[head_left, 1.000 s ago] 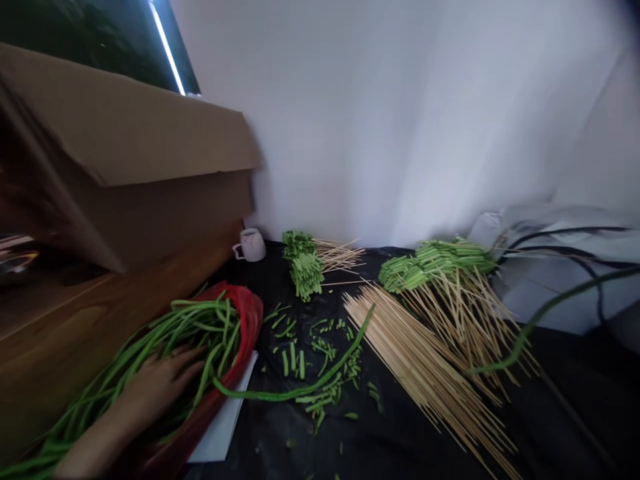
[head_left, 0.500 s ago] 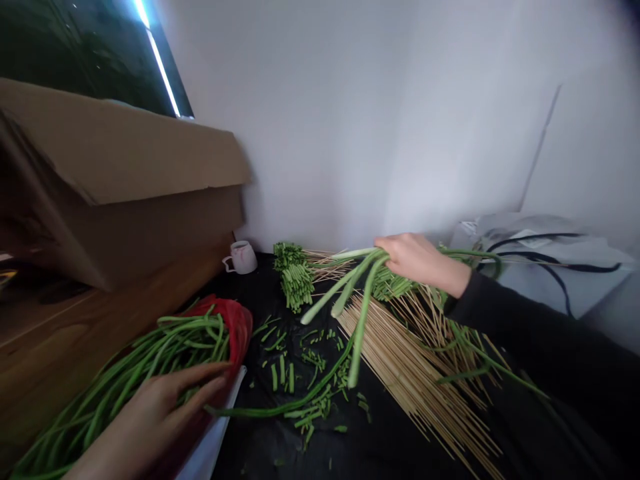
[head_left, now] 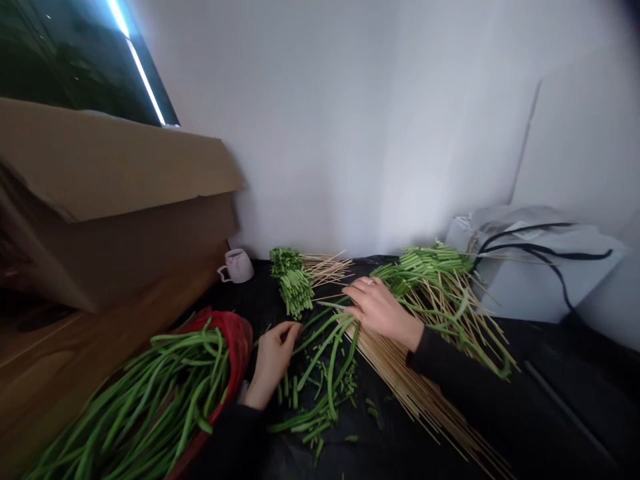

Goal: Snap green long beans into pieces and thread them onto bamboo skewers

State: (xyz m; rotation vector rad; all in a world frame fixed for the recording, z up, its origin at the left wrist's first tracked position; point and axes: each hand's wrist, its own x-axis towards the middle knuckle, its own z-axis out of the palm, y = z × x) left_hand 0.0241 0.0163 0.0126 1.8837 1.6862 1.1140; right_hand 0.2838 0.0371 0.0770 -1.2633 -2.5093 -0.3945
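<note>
My right hand (head_left: 380,312) is closed over several long green stems that look like garlic scapes (head_left: 331,373). Their pale ends droop toward me over cut green pieces (head_left: 316,440). My left hand (head_left: 274,360) is in a pinch beside them; what its fingertips hold, if anything, is hidden. Bamboo skewers (head_left: 400,383) lie loose under and beside my right hand. Close by my left forearm, a red bag (head_left: 243,343) is full of more long green stems (head_left: 135,400).
Skewered bundles of cut green pieces lie near the wall: one left (head_left: 295,293), one right (head_left: 435,260). A white mug (head_left: 239,267) stands near a cardboard box (head_left: 150,233). A white bag with black straps (head_left: 530,287) is at right. Black sheeting (head_left: 370,447) covers the work surface.
My right hand has moved down and left with the scapes, lowering them to the cut pieces. My left hand has left the red bag and come right, its fingers now pinched.
</note>
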